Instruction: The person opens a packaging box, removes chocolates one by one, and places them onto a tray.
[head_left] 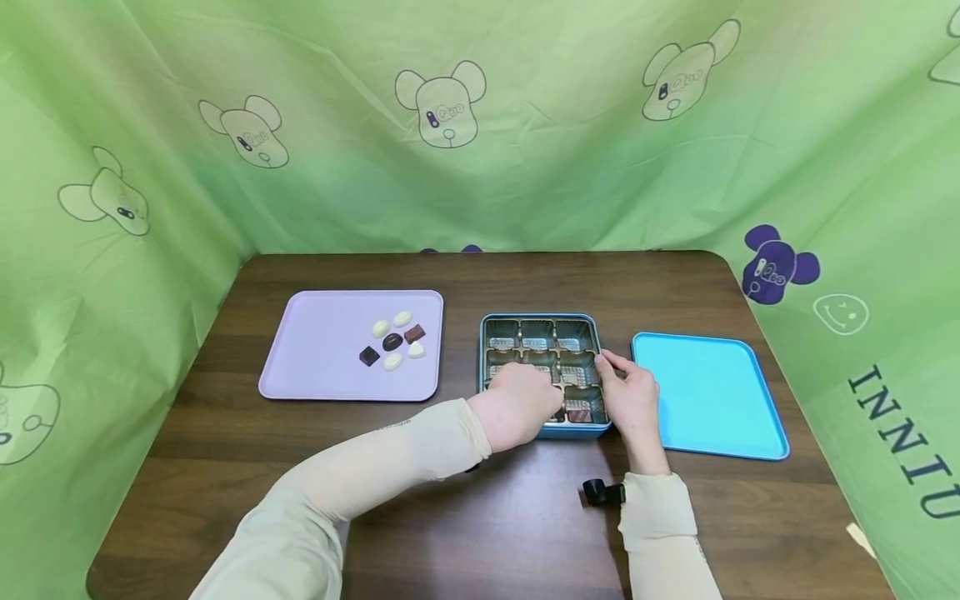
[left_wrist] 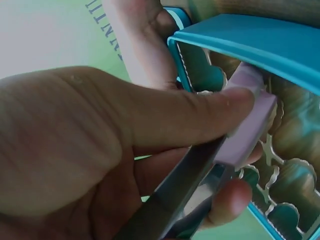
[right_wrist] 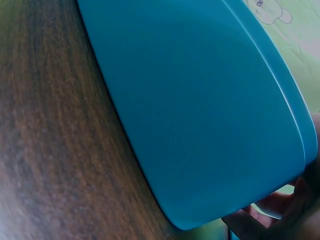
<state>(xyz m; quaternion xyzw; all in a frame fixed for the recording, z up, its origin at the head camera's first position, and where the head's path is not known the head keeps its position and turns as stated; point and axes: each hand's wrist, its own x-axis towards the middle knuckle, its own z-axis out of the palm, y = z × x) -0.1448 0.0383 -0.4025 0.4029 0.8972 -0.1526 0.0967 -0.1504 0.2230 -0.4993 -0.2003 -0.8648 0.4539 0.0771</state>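
Note:
My left hand (head_left: 521, 402) is over the front of a blue box (head_left: 573, 432) with a gold divided insert. In the left wrist view, its thumb and fingers grip metal tongs (left_wrist: 197, 185) with pale pink tips (left_wrist: 245, 130). Those tips reach down into a front compartment; whether they hold anything, I cannot tell. A brown chocolate (head_left: 578, 414) lies in the front right compartment. My right hand (head_left: 632, 398) holds the box's right side, thumb at the rim and fingers outside the wall. The right wrist view shows the box's outer wall (right_wrist: 195, 115) close up.
Left of the box, a lilac tray (head_left: 322, 346) bears several white and dark chocolates (head_left: 392, 342). A flat bright blue tray or lid (head_left: 708, 396) lies to the right, beside my right hand. All stand on a dark wooden table (head_left: 450, 525), with green printed cloth (head_left: 525, 192) around it.

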